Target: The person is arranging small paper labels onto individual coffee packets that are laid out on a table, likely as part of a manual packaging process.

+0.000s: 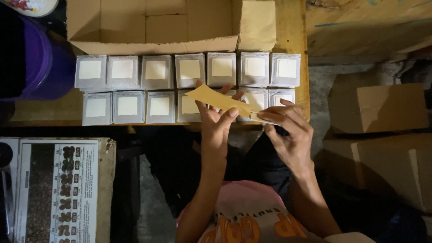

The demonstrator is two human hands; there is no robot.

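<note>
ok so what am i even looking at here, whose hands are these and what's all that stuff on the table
There is no machine here. One camera worn on a person's head looks down at that person's own two bare hands. The left hand and the right hand hold a tan strip of paper between them, each pinching one end with the fingers. On the wooden table lie two rows of small silver-grey square packets with pale labels. Behind them sits an open brown cardboard box, with a purple plastic tub at the far left. More cardboard boxes stand at the right, and a printed sheet lies at lower left.
</note>
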